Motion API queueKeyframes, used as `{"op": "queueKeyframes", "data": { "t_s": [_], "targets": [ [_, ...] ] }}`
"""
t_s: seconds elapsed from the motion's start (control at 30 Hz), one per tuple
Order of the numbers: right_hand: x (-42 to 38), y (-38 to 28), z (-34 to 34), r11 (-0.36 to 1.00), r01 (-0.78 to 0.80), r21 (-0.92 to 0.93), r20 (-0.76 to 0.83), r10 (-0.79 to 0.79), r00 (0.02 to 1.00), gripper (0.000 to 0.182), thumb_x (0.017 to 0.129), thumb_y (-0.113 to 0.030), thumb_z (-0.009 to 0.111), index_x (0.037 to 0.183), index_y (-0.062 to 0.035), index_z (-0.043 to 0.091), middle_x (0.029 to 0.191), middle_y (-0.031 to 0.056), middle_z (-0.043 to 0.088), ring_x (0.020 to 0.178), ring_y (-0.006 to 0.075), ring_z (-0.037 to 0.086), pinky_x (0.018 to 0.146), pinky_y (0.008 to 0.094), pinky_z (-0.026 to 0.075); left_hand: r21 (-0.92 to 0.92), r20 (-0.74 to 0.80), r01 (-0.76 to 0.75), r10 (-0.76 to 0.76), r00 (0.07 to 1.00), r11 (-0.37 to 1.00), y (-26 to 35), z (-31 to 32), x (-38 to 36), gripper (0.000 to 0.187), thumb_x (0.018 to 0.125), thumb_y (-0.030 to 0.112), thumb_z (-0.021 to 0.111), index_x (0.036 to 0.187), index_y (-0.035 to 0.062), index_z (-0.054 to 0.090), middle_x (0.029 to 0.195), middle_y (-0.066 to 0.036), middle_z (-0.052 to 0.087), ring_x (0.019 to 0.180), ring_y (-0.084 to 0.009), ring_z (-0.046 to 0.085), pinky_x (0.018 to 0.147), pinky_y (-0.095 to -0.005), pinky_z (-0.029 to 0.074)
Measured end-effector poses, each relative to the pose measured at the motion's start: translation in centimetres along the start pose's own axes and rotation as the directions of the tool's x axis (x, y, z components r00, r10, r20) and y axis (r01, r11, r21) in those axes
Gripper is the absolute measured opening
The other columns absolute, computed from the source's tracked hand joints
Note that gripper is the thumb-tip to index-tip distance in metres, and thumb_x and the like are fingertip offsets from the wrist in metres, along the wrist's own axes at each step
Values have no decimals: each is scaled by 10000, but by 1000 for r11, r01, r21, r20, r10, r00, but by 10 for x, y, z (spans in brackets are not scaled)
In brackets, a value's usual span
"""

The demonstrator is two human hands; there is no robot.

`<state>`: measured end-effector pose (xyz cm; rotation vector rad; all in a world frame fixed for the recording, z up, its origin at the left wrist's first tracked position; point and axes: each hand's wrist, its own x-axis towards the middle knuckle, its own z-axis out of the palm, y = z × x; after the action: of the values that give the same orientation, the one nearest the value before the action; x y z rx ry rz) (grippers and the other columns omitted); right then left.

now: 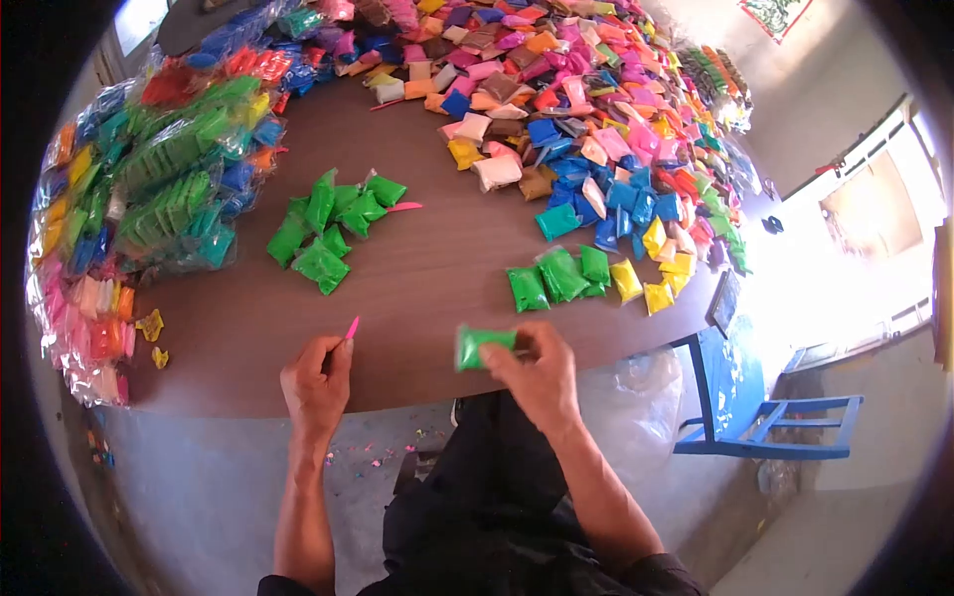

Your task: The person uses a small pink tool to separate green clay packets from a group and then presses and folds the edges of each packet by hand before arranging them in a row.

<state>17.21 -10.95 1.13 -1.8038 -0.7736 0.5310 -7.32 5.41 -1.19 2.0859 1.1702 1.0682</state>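
My right hand [534, 372] grips a small green packet [480, 346] just above the near edge of the brown table [417, 288]. My left hand [316, 382] holds a thin pink stick [351, 328] between its fingertips, pointing up and away from me. A cluster of green packets [328, 223] lies in the middle of the table. A few more green packets [556, 278] sit to the right, beside yellow ones [656, 283].
A big heap of packets in many colours [576, 99] covers the far right of the table. Clear bags stuffed with packets [149, 189] pile up at the left. Another pink stick [402, 208] lies by the green cluster. A blue chair [745, 407] stands at the right.
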Motion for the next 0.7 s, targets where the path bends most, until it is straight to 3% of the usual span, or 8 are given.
{"op": "queueKeyframes", "data": {
  "t_s": [0.07, 0.1, 0.33, 0.43, 0.53, 0.63, 0.7],
  "targets": [
    [16, -1, -7, 963, -167, 210, -120, 195, 973, 438, 929, -209, 910, 1272, -33, 701, 1006, 89, 752, 816, 166, 738, 689, 317, 584, 19, 6, -29, 29, 1000, 999, -2, 0, 1, 96, 994, 71, 808, 967, 19, 732, 767, -102, 668, 625, -185, 593, 610, -334, 494],
    [20, -11, -8, 950, -108, 294, -196, 171, 966, 455, 958, -173, 887, 1322, -26, 658, 1026, 84, 740, 785, 147, 734, 653, 271, 575, 30, 9, -42, 42, 999, 999, -2, -1, 0, 95, 993, 66, 808, 966, 19, 731, 771, -106, 671, 625, -186, 596, 610, -335, 494],
    [38, -22, -11, 825, -111, 554, -280, 310, 908, 385, 1043, -101, 766, 1372, 3, 595, 1112, 97, 744, 859, 182, 766, 682, 284, 613, 57, -4, -98, 98, 995, 994, 0, -1, 3, 99, 993, 66, 810, 971, 17, 727, 794, -127, 686, 625, -224, 614, 605, -354, 495],
    [36, -18, -10, 815, -140, 562, -275, 344, 898, 332, 1061, -85, 712, 1359, 4, 594, 1127, 96, 744, 875, 197, 782, 684, 282, 613, 63, 3, -91, 91, 996, 994, 2, -2, 3, 96, 999, 69, 806, 980, 18, 727, 793, -129, 681, 625, -231, 613, 606, -357, 496],
    [33, -7, -14, 883, -172, 436, -257, 306, 917, 340, 1058, -79, 655, 1388, -31, 592, 1147, 98, 741, 901, 181, 778, 677, 275, 612, 48, 5, -95, 94, 996, 994, 3, -3, 3, 92, 1006, 73, 799, 989, 18, 728, 792, -128, 678, 628, -224, 614, 607, -357, 496],
    [31, -5, -12, 921, -134, 366, -298, 252, 921, 360, 1062, -91, 674, 1410, -33, 600, 1125, 90, 746, 883, 173, 774, 673, 269, 604, 34, 4, -84, 84, 996, 996, 3, -2, 2, 89, 1009, 74, 796, 994, 17, 729, 798, -127, 678, 633, -215, 615, 609, -356, 496],
    [32, -1, -11, 904, -67, 421, -305, 211, 929, 367, 1064, -102, 690, 1416, -35, 614, 1079, 76, 746, 865, 161, 768, 665, 265, 601, 31, -1, -62, 62, 998, 998, 4, -2, 1, 88, 1009, 74, 796, 997, 17, 730, 802, -125, 679, 635, -209, 615, 610, -354, 496]
  ]
}}
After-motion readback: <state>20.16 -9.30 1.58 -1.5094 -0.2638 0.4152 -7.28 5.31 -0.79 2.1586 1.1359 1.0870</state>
